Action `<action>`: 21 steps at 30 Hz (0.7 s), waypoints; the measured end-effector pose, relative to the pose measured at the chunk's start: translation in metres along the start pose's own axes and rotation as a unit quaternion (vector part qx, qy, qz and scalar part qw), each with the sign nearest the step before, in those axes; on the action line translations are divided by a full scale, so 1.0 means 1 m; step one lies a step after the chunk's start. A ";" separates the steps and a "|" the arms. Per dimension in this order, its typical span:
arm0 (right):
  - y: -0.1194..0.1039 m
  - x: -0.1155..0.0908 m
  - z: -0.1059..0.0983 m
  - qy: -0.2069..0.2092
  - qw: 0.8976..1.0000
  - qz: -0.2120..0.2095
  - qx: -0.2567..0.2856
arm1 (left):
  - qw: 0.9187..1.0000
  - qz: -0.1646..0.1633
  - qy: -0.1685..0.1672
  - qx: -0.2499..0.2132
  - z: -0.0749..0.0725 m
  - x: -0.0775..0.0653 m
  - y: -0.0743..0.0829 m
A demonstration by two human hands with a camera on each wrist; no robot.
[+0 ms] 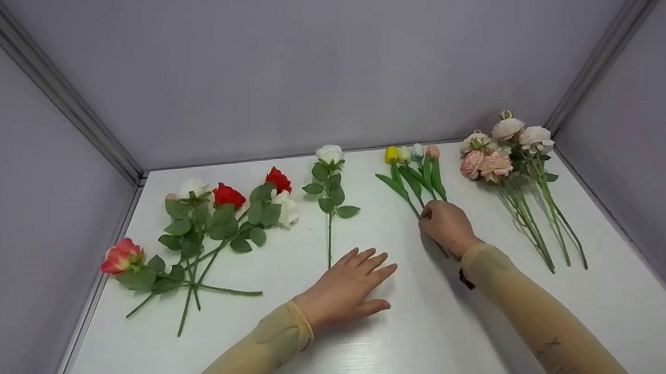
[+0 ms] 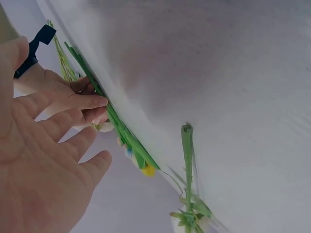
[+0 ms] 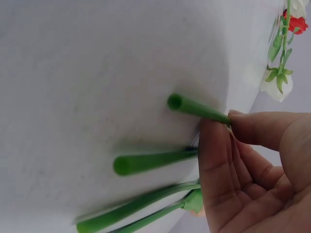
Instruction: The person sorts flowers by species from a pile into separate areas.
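My right hand (image 1: 448, 224) pinches the stem of a tulip (image 3: 199, 108) between thumb and forefinger, low over the white table. It is the stem nearest the single white rose, apparently that of the yellow tulip (image 1: 391, 154). Beside it lie other tulips in cream, pale blue and peach (image 1: 432, 152), their stems (image 3: 150, 161) passing under or behind the fingers. My left hand (image 1: 350, 286) has its fingers spread, palm down, and holds nothing; in the left wrist view its palm (image 2: 43, 170) shows bare. Just beyond its fingertips lies the white rose (image 1: 329, 154), stem toward me.
To the left, several red, white and pink-red roses (image 1: 122, 256) lie with crossed stems on the table (image 1: 416, 350). Pale pink peony-like flowers (image 1: 495, 164) lie at the right. Grey panels (image 1: 329, 71) wall in the back and both sides.
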State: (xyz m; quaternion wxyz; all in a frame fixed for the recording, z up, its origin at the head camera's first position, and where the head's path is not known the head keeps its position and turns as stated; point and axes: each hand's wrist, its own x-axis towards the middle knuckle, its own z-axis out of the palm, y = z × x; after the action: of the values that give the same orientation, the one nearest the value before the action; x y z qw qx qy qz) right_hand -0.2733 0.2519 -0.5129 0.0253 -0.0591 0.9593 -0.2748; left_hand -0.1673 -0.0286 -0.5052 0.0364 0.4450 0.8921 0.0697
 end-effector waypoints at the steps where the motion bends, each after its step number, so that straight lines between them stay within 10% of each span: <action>1: 0.001 0.000 0.000 0.003 1.000 -0.002 -0.003 | 1.000 0.001 0.000 -0.001 0.000 0.000 0.000; 13: 0.002 -0.001 0.002 0.024 0.999 -0.007 0.022 | 0.999 -0.007 0.039 -0.019 0.002 -0.004 -0.009; 21: -0.020 -0.006 0.009 0.036 0.998 -0.049 0.014 | 0.981 -0.141 0.116 -0.066 -0.006 -0.041 -0.044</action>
State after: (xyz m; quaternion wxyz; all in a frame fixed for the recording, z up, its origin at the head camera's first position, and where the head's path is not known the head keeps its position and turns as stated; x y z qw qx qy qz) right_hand -0.2643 0.2311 -0.5093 -0.0219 -0.0957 0.9516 -0.2913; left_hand -0.1778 -0.0878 -0.5057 -0.0284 0.3007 0.9373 0.1740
